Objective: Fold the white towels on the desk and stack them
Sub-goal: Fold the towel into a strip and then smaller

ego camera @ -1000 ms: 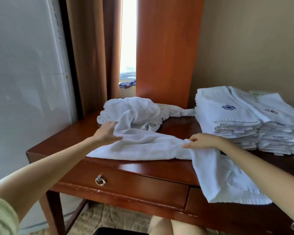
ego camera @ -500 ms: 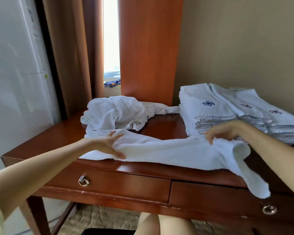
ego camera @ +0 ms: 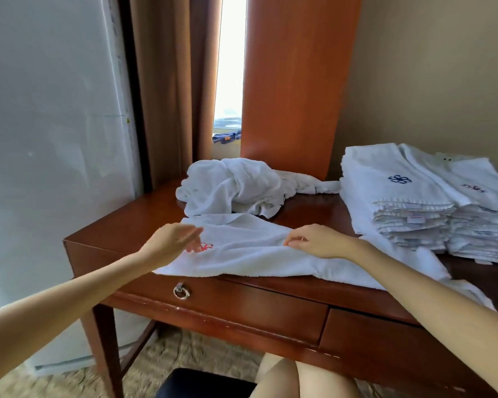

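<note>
Head view, two observers noting:

Obs. 1: Where is the towel being worked on?
Obs. 2: The spread towel (ego camera: 256, 254) lies flat along the front of the desk (ego camera: 121, 234); its right end hangs over the front edge; a red emblem (ego camera: 204, 247) shows near its left end.

Obs. 1: Hands?
Obs. 2: The right hand (ego camera: 314, 241) rests on the towel's middle; its fingers (ego camera: 292, 240) are narrow, pinching a small fold of cloth. The left hand (ego camera: 171, 242) is over the left end, just beside the emblem; its fingers (ego camera: 191, 233) are straight, loosely spread and hold nothing. That hand is blurred, so contact with the cloth cannot be told.

Obs. 1: Other stock?
Obs. 2: Crumpled towels (ego camera: 236, 188) are heaped at the back of the desk, just behind the spread one; the folded stack (ego camera: 408, 196) stands on the right in two piles side by side, with blue emblems on top; a ring pull (ego camera: 181, 291) hangs on the left drawer, below the towel's front edge.
</note>
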The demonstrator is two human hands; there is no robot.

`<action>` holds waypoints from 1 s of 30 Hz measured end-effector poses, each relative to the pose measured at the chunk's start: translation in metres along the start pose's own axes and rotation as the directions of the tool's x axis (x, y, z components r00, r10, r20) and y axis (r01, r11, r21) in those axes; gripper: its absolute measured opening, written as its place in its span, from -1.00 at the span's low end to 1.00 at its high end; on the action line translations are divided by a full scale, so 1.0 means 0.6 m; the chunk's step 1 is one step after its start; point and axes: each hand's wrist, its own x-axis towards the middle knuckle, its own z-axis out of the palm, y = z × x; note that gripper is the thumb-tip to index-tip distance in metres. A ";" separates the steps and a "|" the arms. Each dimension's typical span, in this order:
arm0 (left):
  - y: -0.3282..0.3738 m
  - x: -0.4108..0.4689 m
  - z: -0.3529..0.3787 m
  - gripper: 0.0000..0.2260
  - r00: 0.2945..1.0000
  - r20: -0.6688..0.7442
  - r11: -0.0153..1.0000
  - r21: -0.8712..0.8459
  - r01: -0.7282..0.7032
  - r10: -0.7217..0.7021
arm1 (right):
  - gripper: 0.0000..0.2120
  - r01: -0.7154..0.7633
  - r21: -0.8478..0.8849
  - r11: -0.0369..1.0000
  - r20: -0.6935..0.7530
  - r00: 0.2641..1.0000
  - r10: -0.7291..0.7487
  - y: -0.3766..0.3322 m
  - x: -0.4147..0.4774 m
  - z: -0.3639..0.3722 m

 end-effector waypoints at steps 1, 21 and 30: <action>-0.006 0.012 -0.002 -0.78 1.000 -0.014 0.998 -0.050 0.026 -0.027 | -0.73 -0.004 0.005 1.000 0.018 1.000 0.004 -0.009 0.011 0.005; 0.056 0.150 0.027 0.10 0.825 0.422 0.890 0.414 0.192 -0.375 | -0.12 -0.386 0.132 0.913 0.441 0.848 0.295 0.120 -0.018 -0.038; 0.149 0.178 -0.083 -0.80 0.908 -0.383 0.941 0.337 -0.037 0.173 | -0.83 -0.263 0.256 0.930 -0.586 0.723 0.366 0.115 -0.014 -0.101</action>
